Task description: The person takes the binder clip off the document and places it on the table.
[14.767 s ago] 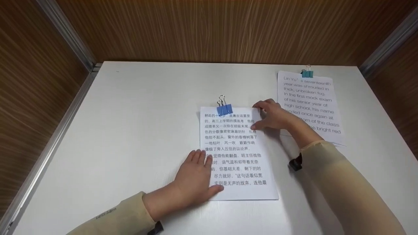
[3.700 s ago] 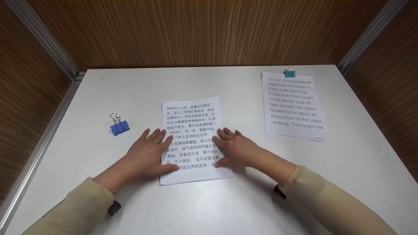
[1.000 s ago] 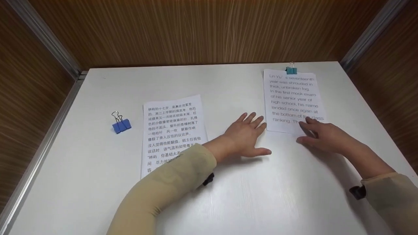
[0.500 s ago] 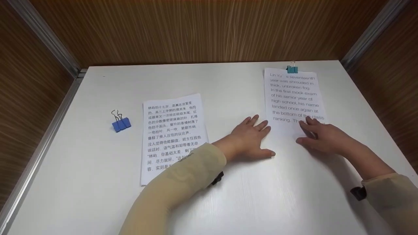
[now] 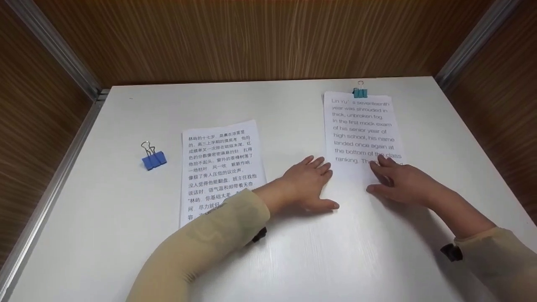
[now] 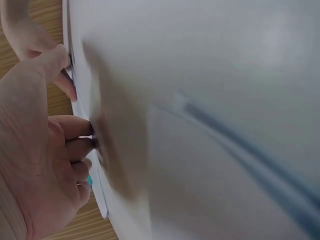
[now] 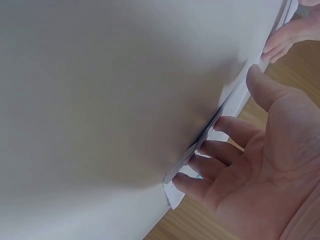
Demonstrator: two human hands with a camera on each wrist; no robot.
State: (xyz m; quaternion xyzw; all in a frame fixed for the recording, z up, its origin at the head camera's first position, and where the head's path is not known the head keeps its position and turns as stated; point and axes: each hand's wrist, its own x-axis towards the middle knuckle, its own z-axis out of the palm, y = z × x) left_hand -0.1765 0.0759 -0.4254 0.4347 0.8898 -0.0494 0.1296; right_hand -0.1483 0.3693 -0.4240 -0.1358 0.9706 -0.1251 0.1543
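fingers of both the left hand (image 5: 308, 180) and right hand (image 5: 398, 180) lie flat, steadying the english stack (image 5: 363, 134); next likely calls for pinching off its teal binder clip (image 5: 360, 92).

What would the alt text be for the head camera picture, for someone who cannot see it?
Two hands lie flat at the near end of a white printed sheet of English text held by a teal binder clip: left hand at its left edge, right hand on it. On the white table lie a Chinese-text sheet and a loose blue binder clip.
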